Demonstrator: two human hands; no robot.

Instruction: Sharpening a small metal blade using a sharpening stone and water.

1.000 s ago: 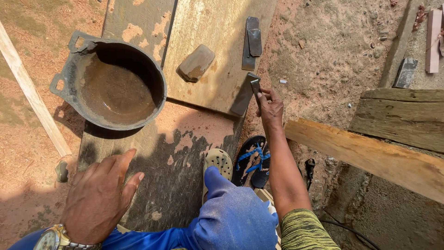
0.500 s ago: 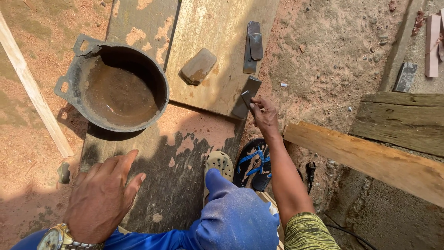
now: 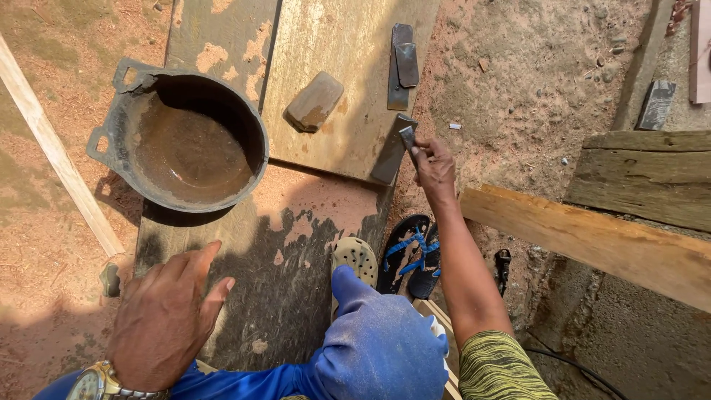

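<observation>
My right hand point(image 3: 433, 167) reaches forward and pinches a small flat metal blade point(image 3: 406, 138) at the right edge of a wooden board point(image 3: 333, 67). A longer dark metal blade point(image 3: 390, 152) lies slanted just under it. My left hand point(image 3: 167, 315), with a wristwatch, rests flat and spread on the wet dark board point(image 3: 289, 259) near me, holding nothing. A grey sharpening stone point(image 3: 314, 101) lies on the far board. A rusty round metal pot point(image 3: 184, 141) with water sits at the left.
Two more flat metal pieces point(image 3: 402, 63) lie on the far board. A thick wooden beam point(image 3: 592, 237) crosses at the right. Blue-strapped sandals point(image 3: 411, 255) lie on the dirt by my blue-clad knee point(image 3: 378, 341). A pale wooden strip point(image 3: 55, 152) lies at left.
My right hand with the small blade has shifted slightly left, closer to the board's edge. My left hand has stayed flat on the board.
</observation>
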